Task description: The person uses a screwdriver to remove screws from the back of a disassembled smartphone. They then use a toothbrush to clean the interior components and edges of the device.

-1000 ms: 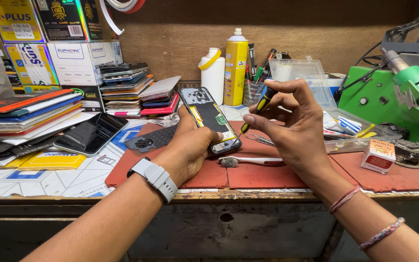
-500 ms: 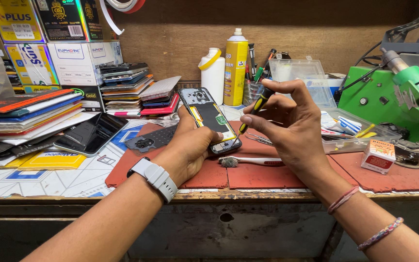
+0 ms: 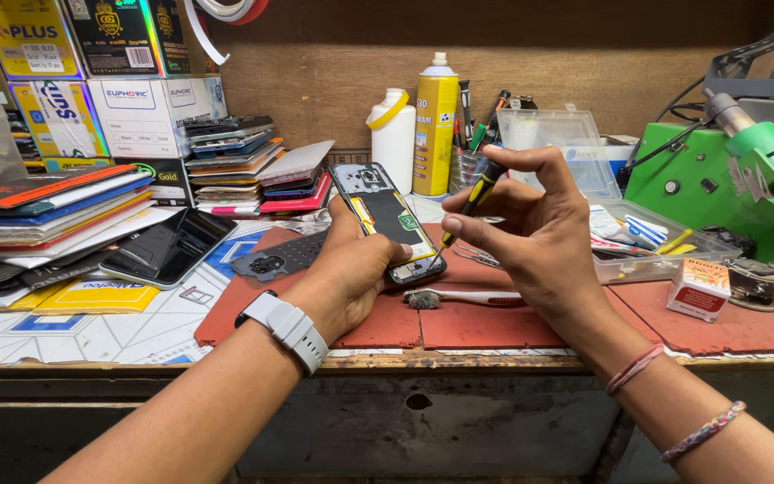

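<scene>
Worn wooden workbench [image 3: 459,363], front edge chipped. Red mat [image 3: 494,323] across middle; white patterned sheet [image 3: 127,327] on left part. On mat: toothbrush [image 3: 463,298], dark phone back cover [image 3: 281,257], small orange-and-white box [image 3: 698,289]. On sheet: black phone [image 3: 170,248] face up, beside stack of flat packets [image 3: 38,220]. Toward back wall: white bottle [image 3: 393,139], yellow spray can [image 3: 434,125], clear plastic tray [image 3: 642,246], green machine [image 3: 736,179] at right.

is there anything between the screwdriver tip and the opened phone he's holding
Nothing visible. The right hand holds the screwdriver with its tip right at the lower edge of the opened phone, which the left hand grips from below.
</scene>
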